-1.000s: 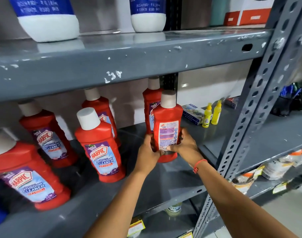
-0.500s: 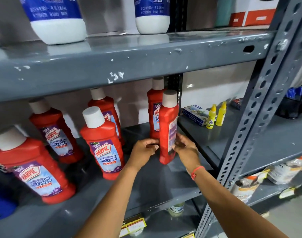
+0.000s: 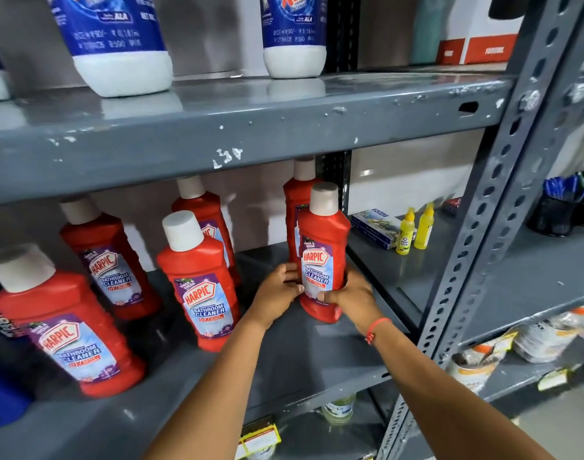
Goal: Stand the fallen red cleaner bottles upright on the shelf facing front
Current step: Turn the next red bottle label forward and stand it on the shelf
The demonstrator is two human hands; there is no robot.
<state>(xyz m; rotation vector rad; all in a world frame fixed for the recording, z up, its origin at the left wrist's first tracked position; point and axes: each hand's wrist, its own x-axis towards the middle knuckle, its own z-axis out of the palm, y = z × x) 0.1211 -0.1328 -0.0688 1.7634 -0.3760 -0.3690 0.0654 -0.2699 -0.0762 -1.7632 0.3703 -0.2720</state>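
Observation:
A red cleaner bottle (image 3: 322,240) with a white cap stands upright on the grey shelf (image 3: 300,356), its Harpic front label facing me. My left hand (image 3: 277,290) grips its lower left side and my right hand (image 3: 350,295) grips its lower right side. Right behind it stands another red bottle (image 3: 295,197), mostly hidden. Several more red bottles stand upright to the left, labels forward: a middle one (image 3: 197,280), one behind it (image 3: 202,207), one further left (image 3: 108,260) and a near-left one (image 3: 65,327).
The shelf above (image 3: 251,127) overhangs low and carries blue-and-white bottles (image 3: 118,44). A perforated upright post (image 3: 483,227) stands at the right. Two small yellow bottles (image 3: 415,229) and a box (image 3: 377,227) sit on the neighbouring shelf. A dark blue object (image 3: 2,396) is at far left.
The held bottle has been turned about its upright axis: a second ago its back label faced me, then its narrow side, and now the front label does. Both hands stayed on it.

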